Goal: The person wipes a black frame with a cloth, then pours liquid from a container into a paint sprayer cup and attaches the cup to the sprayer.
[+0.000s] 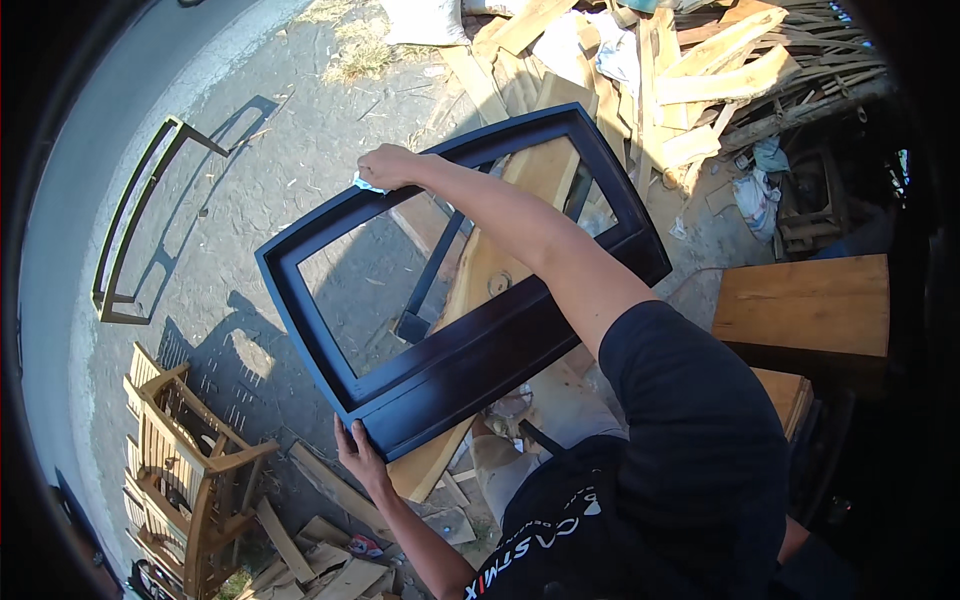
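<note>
Dark frame (465, 375) lies to the right of the slatted wooden chair (162, 437), spanning my left hand (360, 458) and right hand (388, 166), which are well apart. My left hand grips its corner nearest the chair; my right hand, farther from the chair, clasps a pale blue cloth (366, 184) against its edge.

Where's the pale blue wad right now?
In the head view, the pale blue wad is left of centre in the upper half, under the right hand, at the far edge of the dark frame.
</note>
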`<action>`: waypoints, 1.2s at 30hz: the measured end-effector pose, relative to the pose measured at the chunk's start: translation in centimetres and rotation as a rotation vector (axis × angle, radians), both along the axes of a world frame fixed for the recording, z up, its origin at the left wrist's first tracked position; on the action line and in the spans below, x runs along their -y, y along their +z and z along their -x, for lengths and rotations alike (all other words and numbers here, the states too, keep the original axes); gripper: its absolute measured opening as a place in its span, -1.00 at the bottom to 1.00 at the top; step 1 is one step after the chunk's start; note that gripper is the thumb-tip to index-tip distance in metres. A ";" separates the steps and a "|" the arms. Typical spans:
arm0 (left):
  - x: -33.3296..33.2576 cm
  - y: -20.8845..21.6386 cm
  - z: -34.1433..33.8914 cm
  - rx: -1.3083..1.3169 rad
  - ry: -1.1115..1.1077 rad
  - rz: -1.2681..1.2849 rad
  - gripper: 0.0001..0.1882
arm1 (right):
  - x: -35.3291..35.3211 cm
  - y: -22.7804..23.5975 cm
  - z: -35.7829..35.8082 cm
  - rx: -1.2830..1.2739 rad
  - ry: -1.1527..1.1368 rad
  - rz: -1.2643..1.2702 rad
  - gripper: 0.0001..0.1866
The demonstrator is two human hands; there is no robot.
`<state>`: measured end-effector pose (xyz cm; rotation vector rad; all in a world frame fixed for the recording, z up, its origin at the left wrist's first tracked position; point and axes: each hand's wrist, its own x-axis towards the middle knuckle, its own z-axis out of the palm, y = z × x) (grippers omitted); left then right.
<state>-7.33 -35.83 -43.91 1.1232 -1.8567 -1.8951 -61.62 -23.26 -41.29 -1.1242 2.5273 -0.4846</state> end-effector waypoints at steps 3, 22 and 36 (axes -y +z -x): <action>0.1 1.3 0.3 0.086 -0.014 0.076 -0.41 | -12.0 0.5 2.0 -0.039 -0.065 0.043 -0.50; 0.8 5.3 1.6 0.299 -0.077 -0.007 -0.40 | -43.7 -1.4 -8.0 -0.623 -0.305 -0.223 -0.62; 2.4 3.1 0.8 0.238 -0.106 -0.041 -0.35 | -28.0 3.4 -28.6 0.160 -0.267 0.400 -0.86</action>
